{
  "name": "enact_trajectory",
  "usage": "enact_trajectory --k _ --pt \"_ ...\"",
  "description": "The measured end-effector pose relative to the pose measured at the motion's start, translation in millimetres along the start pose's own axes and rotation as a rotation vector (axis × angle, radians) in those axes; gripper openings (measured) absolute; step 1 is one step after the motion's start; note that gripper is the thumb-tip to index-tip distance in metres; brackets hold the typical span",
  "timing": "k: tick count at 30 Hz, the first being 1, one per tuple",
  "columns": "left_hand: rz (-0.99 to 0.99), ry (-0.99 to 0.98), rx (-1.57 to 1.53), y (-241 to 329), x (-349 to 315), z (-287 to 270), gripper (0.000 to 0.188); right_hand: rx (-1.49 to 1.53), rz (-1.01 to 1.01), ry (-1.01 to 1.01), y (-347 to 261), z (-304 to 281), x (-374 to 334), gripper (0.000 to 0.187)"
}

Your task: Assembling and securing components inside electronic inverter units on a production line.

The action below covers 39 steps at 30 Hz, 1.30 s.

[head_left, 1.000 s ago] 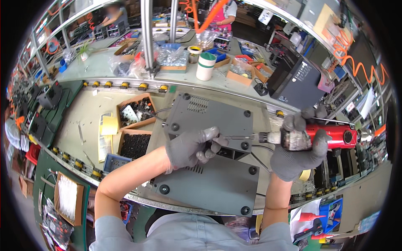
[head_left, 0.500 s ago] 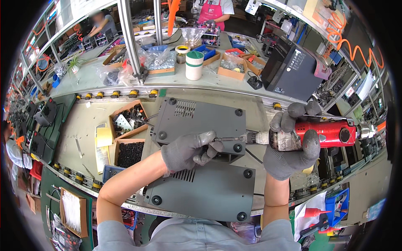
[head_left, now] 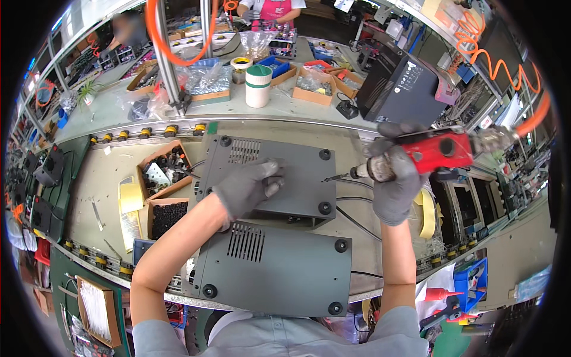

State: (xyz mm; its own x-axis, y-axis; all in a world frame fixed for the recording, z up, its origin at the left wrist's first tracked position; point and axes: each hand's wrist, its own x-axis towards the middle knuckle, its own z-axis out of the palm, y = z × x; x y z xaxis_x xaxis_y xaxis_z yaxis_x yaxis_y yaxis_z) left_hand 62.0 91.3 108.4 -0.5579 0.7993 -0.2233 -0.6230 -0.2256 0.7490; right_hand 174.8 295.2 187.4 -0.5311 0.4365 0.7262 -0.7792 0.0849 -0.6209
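Two dark grey metal cases lie bottom up on the bench, with black round feet at their corners: a far case [head_left: 300, 166] and a near case [head_left: 297, 271]. In my gloved right hand [head_left: 395, 178] is a red air screwdriver [head_left: 437, 152], its body tilted up to the right. The driver's bit [head_left: 336, 177] points left, its tip at the small hole near the far case's right edge; contact is unclear. Above the far case, left of the bit, is my gloved left hand [head_left: 247, 187], its fingers curled together. Anything pinched in them is too small to see.
Left of the cases stand a cardboard box [head_left: 169, 191] of mixed black parts and a box [head_left: 149, 219] of small black screws. Farther back are a white green-lidded tub [head_left: 257, 92] and a dark tower-shaped unit [head_left: 395, 89]. An orange hose [head_left: 535, 116] trails from the driver.
My left fingers have come off the driver's bit and moved left, apart from it. The driver has tilted, its bit now at the far case's right edge. The whole view has shifted slightly.
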Motion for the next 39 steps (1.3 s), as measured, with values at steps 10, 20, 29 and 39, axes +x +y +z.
enact_trajectory --k 10,20,29,39 --pt "0.034 0.086 -0.083 1.8 -1.6 -7.8 0.037 -0.175 0.160 0.016 24.9 3.6 7.7 0.040" --pt "0.081 0.029 -0.056 -2.6 1.9 -19.0 0.022 -0.282 0.293 -0.117 25.0 38.6 18.6 0.036" --pt "0.054 0.106 -0.022 2.2 -1.5 -12.3 0.022 -0.279 0.278 -0.122 27.1 41.8 13.7 0.035" --pt "0.037 0.046 -0.064 0.5 -0.6 -7.6 0.014 -0.221 0.339 -0.109 28.9 36.5 17.8 0.033"
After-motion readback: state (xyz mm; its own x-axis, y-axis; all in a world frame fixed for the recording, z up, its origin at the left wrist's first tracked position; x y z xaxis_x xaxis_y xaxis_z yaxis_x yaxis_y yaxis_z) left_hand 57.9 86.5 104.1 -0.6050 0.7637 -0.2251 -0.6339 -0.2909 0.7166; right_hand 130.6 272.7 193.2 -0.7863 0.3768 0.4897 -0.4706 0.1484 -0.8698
